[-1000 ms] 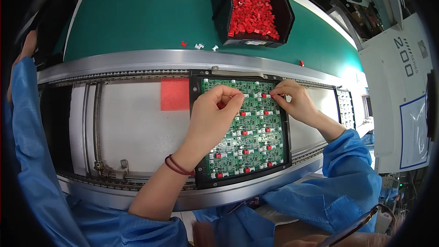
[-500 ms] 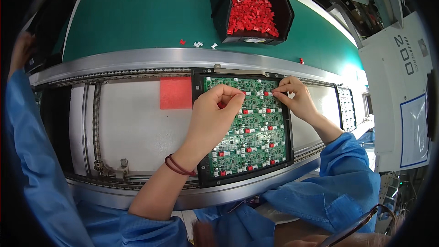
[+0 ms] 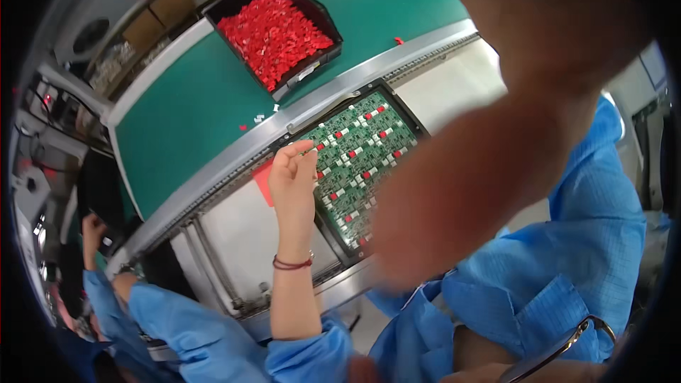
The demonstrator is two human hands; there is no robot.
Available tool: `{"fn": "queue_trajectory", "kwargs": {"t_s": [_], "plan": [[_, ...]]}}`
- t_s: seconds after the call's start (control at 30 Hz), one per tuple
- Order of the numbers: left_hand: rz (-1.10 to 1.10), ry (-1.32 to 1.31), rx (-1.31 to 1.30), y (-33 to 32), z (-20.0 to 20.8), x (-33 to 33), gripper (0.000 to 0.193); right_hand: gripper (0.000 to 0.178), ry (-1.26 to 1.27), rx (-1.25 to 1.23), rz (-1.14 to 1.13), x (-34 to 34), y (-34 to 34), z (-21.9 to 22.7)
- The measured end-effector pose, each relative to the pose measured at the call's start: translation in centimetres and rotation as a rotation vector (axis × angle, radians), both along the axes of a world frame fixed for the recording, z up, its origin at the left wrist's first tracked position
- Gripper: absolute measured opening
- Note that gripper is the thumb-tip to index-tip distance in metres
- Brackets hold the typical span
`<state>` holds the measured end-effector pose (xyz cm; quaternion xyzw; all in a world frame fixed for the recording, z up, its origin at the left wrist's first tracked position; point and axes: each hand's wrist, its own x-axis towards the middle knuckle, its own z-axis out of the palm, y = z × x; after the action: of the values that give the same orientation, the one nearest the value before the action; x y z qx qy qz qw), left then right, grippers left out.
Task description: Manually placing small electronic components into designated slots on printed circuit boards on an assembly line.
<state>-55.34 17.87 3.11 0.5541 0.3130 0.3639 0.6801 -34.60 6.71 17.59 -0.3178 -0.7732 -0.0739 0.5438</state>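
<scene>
A green circuit-board panel (image 3: pixel 352 143) lies in a black frame (image 3: pixel 403 110), with several white connectors and small red parts on it. My left hand (image 3: pixel 291 177), a dark red band around its wrist, is at the panel's upper left. Its thumb and forefinger are bent close together; whatever is between them is too small to make out. My right hand (image 3: pixel 482 177) looms large and blurred before the camera, well above the work, and covers the panel's right side. Its fingers are smeared, so their pose and any held thing do not show.
A black bin (image 3: pixel 334 37) heaped with small red parts (image 3: pixel 277 35) stands on the green surface (image 3: pixel 174 145). Loose white pieces (image 3: pixel 259 118) and red pieces lie near the metal rail (image 3: pixel 227 159). A pink-red sheet (image 3: pixel 265 183) lies left of the panel. Another person's hand (image 3: pixel 92 230) shows at far left.
My right hand has left the panel and come up close to the camera. The view has turned, and my left hand is now at the panel's upper left rather than over its middle.
</scene>
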Motion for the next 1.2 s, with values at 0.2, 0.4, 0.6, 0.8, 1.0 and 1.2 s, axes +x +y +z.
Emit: {"fn": "queue_trajectory", "kwargs": {"t_s": [0.2,0.4,0.6,0.8,1.0,1.2], "plan": [[0.102,-0.011,0.105,-5.0,5.9,-0.4,0.011,0.084,0.106,0.244,-0.065,-2.6,-7.9,10.9],[0.07,-0.031,0.042,-9.8,10.2,-3.4,0.01,0.088,-0.063,0.281,0.053,-3.1,-13.8,24.8],[0.197,0.102,0.179,-12.7,11.5,-4.3,0.012,0.092,-0.001,0.318,0.03,-2.9,-18.8,27.6],[0.099,-0.243,0.119,-18.7,16.3,-4.3,0.021,0.097,0.165,0.444,0.146,-4.3,-28.4,32.2],[0.271,-0.517,0.472,-37.0,29.0,-9.6,0.015,0.101,0.166,0.324,0.287,-9.1,-36.0,30.2],[-0.279,-0.523,1.05,-50.0,34.7,-11.5,0.015,0.014,-0.168,0.024,0.758,-8.9,-43.8,25.2]]}}
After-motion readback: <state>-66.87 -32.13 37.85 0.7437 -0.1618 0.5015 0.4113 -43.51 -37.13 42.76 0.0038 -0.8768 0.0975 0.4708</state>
